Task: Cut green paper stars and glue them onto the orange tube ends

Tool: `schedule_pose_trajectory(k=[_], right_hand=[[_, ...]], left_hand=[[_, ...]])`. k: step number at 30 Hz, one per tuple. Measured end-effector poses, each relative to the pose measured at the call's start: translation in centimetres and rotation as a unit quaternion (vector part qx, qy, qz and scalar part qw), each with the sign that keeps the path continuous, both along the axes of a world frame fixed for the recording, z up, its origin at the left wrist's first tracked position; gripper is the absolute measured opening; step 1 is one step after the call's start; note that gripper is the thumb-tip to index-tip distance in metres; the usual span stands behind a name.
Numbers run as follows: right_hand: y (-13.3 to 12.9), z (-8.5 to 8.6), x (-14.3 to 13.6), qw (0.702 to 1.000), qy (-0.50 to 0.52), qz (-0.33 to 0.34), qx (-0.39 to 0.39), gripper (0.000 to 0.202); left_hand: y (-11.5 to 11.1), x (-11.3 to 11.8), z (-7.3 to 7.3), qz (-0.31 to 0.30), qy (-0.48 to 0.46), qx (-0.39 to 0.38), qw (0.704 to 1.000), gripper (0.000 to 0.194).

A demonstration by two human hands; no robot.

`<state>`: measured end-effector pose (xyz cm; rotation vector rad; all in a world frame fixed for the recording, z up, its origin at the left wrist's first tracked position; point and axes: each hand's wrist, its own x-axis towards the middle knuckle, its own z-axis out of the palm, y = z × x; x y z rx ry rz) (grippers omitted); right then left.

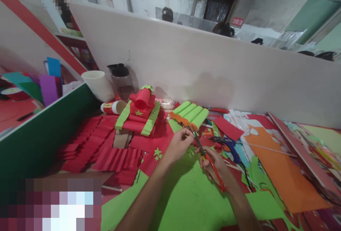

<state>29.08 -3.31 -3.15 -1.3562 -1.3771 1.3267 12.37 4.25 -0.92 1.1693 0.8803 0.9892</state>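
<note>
My right hand (213,163) grips a pair of scissors (217,172) with orange-red handles, their dark blades pointing up and away from me. Close to the blade tips is my left hand (182,142), its thumb and fingers pinched together; whatever is between them I cannot make out. Just beyond both hands lies a row of several green paper rolls (191,112) with orange ends. Under my forearms spreads a large sheet of green paper (183,188). Small green paper stars (157,152) rest on red paper to the left.
A red and green paper model (140,112) stands left of centre. Pleated red paper (117,160) lies before it. A blue glue gun (233,149) and orange paper (279,167) lie to the right. A white cup (98,85) stands by the white partition (173,57).
</note>
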Motion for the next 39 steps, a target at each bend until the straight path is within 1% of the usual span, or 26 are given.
schedule_pose_trajectory(k=[4, 7, 11, 16, 20, 25, 29, 35, 39], right_hand=[[-0.2, -0.1, -0.2, 1.0, -0.004, -0.008, 0.003, 0.054], [-0.3, -0.1, -0.2, 1.0, 0.011, -0.007, -0.004, 0.057], [-0.2, -0.1, -0.3, 0.999, 0.039, -0.013, -0.02, 0.061], [-0.1, -0.3, -0.6, 0.999, 0.031, -0.02, -0.031, 0.063], [-0.2, -0.5, -0.8, 0.999, 0.032, -0.024, -0.02, 0.066], [-0.1, -0.6, -0.7, 0.999, 0.03, -0.024, -0.027, 0.066], [-0.2, -0.4, -0.8, 0.998, 0.052, -0.028, -0.029, 0.065], [-0.4, 0.0, -1.2, 0.996, 0.063, -0.042, -0.039, 0.07], [-0.4, 0.1, -1.3, 0.996, 0.053, -0.053, -0.052, 0.064]], left_hand=[[-0.2, 0.0, 0.3, 0.004, 0.001, -0.004, 1.0, 0.015], [-0.3, 0.0, 0.3, 0.006, -0.001, -0.005, 1.0, 0.013], [-0.3, 0.0, 0.2, 0.002, -0.004, -0.006, 1.0, 0.013], [-0.1, 0.1, -0.1, 0.004, -0.004, 0.005, 1.0, 0.012], [0.0, 0.1, 0.0, -0.002, -0.01, 0.012, 1.0, 0.015], [-0.3, 0.2, 0.4, -0.001, -0.016, 0.013, 1.0, 0.018], [-0.4, 0.1, 0.6, -0.006, -0.013, 0.011, 1.0, 0.018], [-0.4, 0.1, 0.6, -0.006, -0.011, 0.014, 1.0, 0.02], [-0.3, 0.1, 0.4, -0.01, -0.011, 0.018, 1.0, 0.021]])
